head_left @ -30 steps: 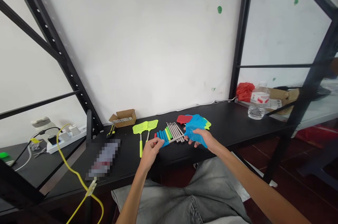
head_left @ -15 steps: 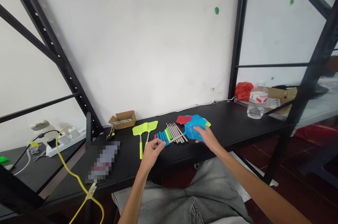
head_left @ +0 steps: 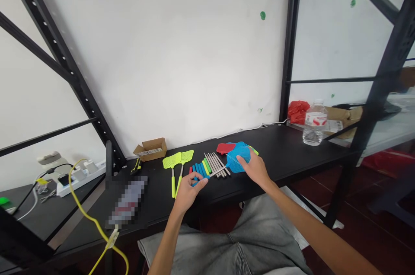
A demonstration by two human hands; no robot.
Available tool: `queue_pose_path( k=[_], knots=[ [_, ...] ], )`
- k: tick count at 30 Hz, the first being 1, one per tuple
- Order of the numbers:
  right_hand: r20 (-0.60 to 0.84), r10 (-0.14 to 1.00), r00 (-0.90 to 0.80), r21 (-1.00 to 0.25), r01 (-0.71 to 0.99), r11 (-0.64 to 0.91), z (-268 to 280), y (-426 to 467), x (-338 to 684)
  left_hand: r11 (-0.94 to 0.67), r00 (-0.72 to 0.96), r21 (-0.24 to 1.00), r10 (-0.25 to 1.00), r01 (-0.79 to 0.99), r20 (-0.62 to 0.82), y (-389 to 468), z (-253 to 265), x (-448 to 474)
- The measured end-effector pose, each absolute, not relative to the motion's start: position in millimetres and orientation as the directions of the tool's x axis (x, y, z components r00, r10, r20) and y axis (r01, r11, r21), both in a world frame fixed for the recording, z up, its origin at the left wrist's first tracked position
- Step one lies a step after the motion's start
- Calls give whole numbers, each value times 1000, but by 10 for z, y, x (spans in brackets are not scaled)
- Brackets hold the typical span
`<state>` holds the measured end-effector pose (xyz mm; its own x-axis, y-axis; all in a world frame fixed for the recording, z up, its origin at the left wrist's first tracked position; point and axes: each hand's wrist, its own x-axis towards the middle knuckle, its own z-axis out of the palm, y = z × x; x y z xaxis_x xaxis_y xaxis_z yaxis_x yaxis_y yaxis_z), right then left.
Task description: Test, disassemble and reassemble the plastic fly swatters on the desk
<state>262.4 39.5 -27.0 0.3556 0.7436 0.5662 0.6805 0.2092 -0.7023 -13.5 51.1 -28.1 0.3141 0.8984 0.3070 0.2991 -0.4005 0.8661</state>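
A blue fly swatter (head_left: 238, 159) is held level between both hands over the black table. My right hand (head_left: 256, 169) grips its mesh head, thumb on top. My left hand (head_left: 189, 190) is closed around the blue handle end, where the metal rod (head_left: 218, 171) enters it. Beyond the left hand lie loose handles (head_left: 198, 168) in red, blue, yellow-green and green. Beside them several metal rods (head_left: 214, 160) lie in a row. A red swatter head (head_left: 225, 148) and other heads lie partly hidden behind the held one. Two yellow-green fly swatters (head_left: 172, 161) rest to the left.
An opened cardboard box (head_left: 151, 149) and a yellow-black cutter (head_left: 136, 165) are at the back left. A blurred-out flat object (head_left: 128, 201) and a yellow cable (head_left: 94, 219) lie nearer. A water bottle (head_left: 314, 126) and red bag (head_left: 298, 112) stand at right, among black rack posts (head_left: 292, 46).
My left hand has shifted slightly right and down along the swatter's handle end. My right hand still holds the head. The view has tilted a little.
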Motion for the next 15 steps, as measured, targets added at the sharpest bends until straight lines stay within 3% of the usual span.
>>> queue_pose_path(
  k=[3, 5, 11, 15],
  knots=[
    [618, 698, 361, -671, 705, 229, -298, 447, 2650, -382, 302, 890, 904, 249, 304, 521, -291, -133],
    [634, 669, 387, -709, 636, 304, -324, 490, 2652, -351, 270, 920, 916, 176, 298, 540, -306, -144],
    [472, 747, 468, -880, 190, 436, -434, 589, 2702, -304, 231, 950, 931, 68, 282, 561, -329, -164],
    [360, 788, 500, -879, -101, 466, -490, 597, 2761, -318, 271, 941, 922, 114, 278, 536, -312, -147]
  ],
)
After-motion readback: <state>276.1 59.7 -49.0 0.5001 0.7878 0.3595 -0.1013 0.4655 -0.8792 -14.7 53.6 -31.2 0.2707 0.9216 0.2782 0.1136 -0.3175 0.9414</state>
